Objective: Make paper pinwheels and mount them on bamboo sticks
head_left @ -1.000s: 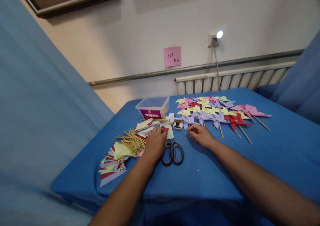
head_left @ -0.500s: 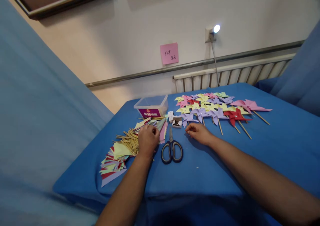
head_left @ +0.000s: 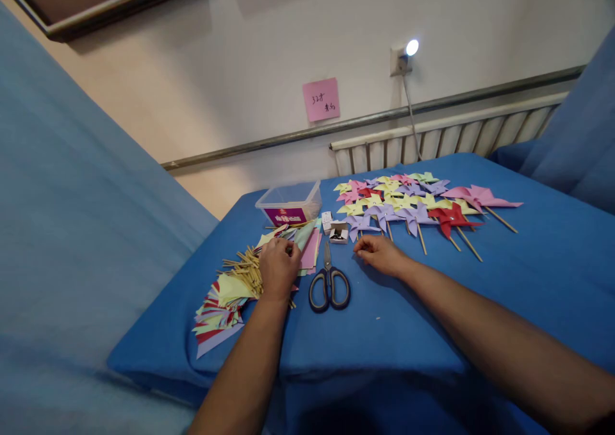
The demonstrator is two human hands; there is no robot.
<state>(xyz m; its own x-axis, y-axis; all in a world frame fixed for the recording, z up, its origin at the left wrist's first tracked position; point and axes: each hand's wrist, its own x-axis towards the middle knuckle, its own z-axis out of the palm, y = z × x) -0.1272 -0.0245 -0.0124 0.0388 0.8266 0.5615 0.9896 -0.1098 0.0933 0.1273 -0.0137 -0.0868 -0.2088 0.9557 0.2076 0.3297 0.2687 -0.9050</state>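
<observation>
My left hand (head_left: 277, 267) rests on a spread stack of coloured paper sheets (head_left: 307, 248), fingers curled on the sheets' edge, beside a heap of short wooden sticks (head_left: 245, 273). My right hand (head_left: 379, 254) lies on the blue table (head_left: 528, 281) with fingers curled loosely, just in front of a purple paper pinwheel (head_left: 360, 225); whether it pinches the stick is unclear. Black-handled scissors (head_left: 329, 286) lie between the two hands.
Several finished pinwheels (head_left: 413, 204) on sticks cover the table's far right. A clear plastic box (head_left: 289, 203) and a small open box (head_left: 339, 232) sit at the back. A fan of cut paper pieces (head_left: 216, 313) lies near the left edge. A radiator (head_left: 432, 147) lines the wall.
My left hand has slid left and back, from beside the scissors onto the paper sheets, lifting and spreading them. My right hand has barely moved. The view has tilted down slightly.
</observation>
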